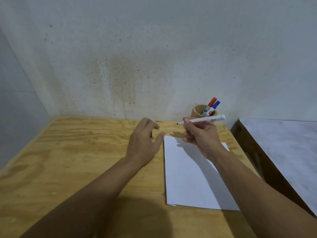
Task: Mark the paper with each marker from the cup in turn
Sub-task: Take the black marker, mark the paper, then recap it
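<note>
A white sheet of paper [190,176] lies on the plywood table [77,160], right of centre. My right hand [200,136] hovers over the sheet's far edge and grips a white marker [205,119]. The marker is uncapped, with its black tip pointing left. My left hand [144,141] is just left of the paper's far corner, fingers curled over a small dark piece [151,134] that looks like the marker's cap. A brown cup [197,112] stands at the wall behind my right hand. It holds a red-capped marker [212,101] and a blue-capped marker [216,104].
A stained wall [137,66] rises right behind the table's far edge. To the right, across a narrow gap, stands a second surface with a pale grey top [283,145] and a dark wooden side. The table's left half is bare plywood.
</note>
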A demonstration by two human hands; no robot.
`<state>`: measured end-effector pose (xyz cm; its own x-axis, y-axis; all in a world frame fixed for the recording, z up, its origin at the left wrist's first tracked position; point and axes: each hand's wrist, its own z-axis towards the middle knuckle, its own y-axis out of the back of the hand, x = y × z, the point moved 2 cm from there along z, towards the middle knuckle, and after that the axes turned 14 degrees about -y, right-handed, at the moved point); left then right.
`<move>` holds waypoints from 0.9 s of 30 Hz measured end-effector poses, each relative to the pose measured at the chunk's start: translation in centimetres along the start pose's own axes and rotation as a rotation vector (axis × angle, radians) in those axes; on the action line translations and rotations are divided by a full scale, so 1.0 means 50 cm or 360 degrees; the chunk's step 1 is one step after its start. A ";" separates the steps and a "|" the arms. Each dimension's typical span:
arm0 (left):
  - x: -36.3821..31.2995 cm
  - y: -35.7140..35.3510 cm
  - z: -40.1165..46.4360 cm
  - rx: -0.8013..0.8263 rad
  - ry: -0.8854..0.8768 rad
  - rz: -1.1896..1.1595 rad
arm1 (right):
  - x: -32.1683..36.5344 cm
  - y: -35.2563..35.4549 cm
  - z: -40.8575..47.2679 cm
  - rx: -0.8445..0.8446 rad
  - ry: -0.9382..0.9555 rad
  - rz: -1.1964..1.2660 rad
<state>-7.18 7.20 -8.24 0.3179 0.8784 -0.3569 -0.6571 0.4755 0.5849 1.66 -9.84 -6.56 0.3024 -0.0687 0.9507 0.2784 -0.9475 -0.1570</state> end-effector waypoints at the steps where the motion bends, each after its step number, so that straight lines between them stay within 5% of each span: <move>1: -0.014 -0.002 -0.008 0.0096 -0.0087 -0.0041 | -0.006 -0.004 0.007 -0.0039 0.0010 -0.0022; 7: -0.020 -0.026 -0.049 0.0652 -0.0102 0.0025 | -0.027 -0.033 0.022 -0.0027 0.0005 -0.0168; 17: -0.007 -0.032 -0.058 0.0646 0.0219 -0.0180 | -0.045 -0.049 0.061 -0.0074 0.0159 -0.0655; 27: 0.011 -0.040 -0.063 0.0659 0.0313 -0.0216 | -0.071 -0.055 0.055 -0.0078 0.0221 -0.0626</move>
<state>-7.86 6.57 -11.90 0.2203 0.8000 -0.5581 -0.2784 0.5999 0.7501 2.33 -6.12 -10.22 0.0549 0.2633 0.9631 0.3035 -0.9234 0.2352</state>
